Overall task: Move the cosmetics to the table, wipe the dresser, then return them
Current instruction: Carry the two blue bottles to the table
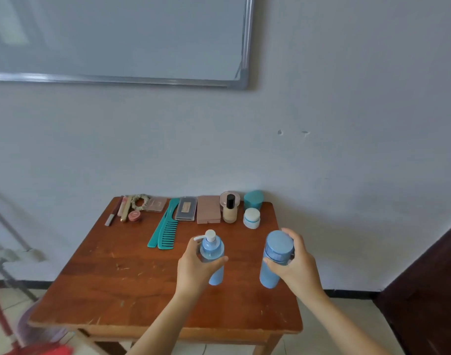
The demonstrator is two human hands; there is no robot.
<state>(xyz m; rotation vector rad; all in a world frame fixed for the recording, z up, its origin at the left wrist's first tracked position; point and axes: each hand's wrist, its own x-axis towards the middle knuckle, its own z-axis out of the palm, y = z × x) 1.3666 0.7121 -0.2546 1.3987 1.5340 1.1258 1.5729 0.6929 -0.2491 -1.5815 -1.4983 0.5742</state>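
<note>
Two blue bottles were held above the wooden desk (111, 278), one in each hand. Left hand (193, 271) was wrapped around the pump bottle (212, 254), thumb across its front, white pump head pointing left. Right hand (297, 265) was closed on the capped bottle (275, 257), fingers behind the wide cap, thumb across the body. Both bottles were roughly upright, well apart, over the desk's middle-right; contact between their bases and the desk could not be judged.

Far edge of desk, against the wall, left to right: several slim sticks (119, 210), a scrunchie (140, 201), a small red pot (134, 216), a clear compact (156, 203), two teal combs (165, 226) lying side by side, a dark palette (186, 208), a pink palette (208, 209), a foundation bottle (229, 209) with black cap, a teal jar (253, 199), and a white jar (252, 217) just nearer than it.

A whiteboard (117, 37) hung on the wall above.
</note>
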